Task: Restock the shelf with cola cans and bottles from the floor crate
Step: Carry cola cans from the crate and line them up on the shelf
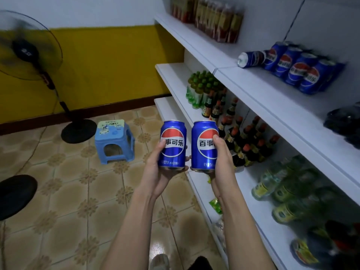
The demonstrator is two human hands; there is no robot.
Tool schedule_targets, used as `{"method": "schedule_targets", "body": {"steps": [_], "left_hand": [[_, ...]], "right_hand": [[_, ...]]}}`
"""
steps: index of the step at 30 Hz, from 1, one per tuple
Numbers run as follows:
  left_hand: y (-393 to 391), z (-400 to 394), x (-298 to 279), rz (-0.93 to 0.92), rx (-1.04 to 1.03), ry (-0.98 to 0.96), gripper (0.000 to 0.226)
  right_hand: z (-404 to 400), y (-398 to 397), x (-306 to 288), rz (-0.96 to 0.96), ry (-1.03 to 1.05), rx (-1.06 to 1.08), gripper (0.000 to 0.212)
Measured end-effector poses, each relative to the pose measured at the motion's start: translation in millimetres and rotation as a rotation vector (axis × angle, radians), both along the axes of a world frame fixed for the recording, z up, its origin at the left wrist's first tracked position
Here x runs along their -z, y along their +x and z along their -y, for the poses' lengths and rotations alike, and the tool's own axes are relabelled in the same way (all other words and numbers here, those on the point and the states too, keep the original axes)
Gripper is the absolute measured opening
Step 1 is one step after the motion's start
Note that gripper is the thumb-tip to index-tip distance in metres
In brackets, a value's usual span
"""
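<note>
Left hand [155,166] curled round a blue cola can [172,146], thumb on the can's left flank, fingertips just showing past its right edge, palm under the base. Right hand [221,162] wrapped round a second cola can [204,146], thumb across the label, fingers hidden behind. Both cans upright, labels toward the camera, side by side and nearly touching; likely held low on the body so the tops stay free and each can be set down standing. One can per hand, probably to halve the trips.

Arms raised in front of the white shelf [263,90] at right. On the upper board, a row of matching cans [298,71] standing packed together, one can [251,59] lying on its side at the row's left end. Bare board in front of that row: the likely target. Fallen can probably needs righting first.

Sauce bottles [245,141] on the board below. Floor crate not in view. Blue stool [115,141] and fan [29,47] on the tiled floor behind.
</note>
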State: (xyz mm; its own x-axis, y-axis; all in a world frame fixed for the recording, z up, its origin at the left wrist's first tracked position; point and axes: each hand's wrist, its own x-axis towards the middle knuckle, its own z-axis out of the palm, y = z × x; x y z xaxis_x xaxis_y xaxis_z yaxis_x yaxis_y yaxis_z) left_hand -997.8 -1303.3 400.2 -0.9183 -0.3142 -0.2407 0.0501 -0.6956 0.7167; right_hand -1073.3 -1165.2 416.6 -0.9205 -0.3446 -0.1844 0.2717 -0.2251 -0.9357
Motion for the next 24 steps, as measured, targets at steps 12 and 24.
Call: {"method": "schedule_targets", "body": {"steps": [12, 24], "left_hand": [[-155, 67, 4, -0.027, 0.242, 0.046, 0.069], [-384, 53, -89, -0.261, 0.412, -0.403, 0.104]], "right_hand": [[53, -132, -6, 0.019, -0.031, 0.210, 0.059], [24, -312, -85, -0.217, -0.010, 0.289, 0.068]]}}
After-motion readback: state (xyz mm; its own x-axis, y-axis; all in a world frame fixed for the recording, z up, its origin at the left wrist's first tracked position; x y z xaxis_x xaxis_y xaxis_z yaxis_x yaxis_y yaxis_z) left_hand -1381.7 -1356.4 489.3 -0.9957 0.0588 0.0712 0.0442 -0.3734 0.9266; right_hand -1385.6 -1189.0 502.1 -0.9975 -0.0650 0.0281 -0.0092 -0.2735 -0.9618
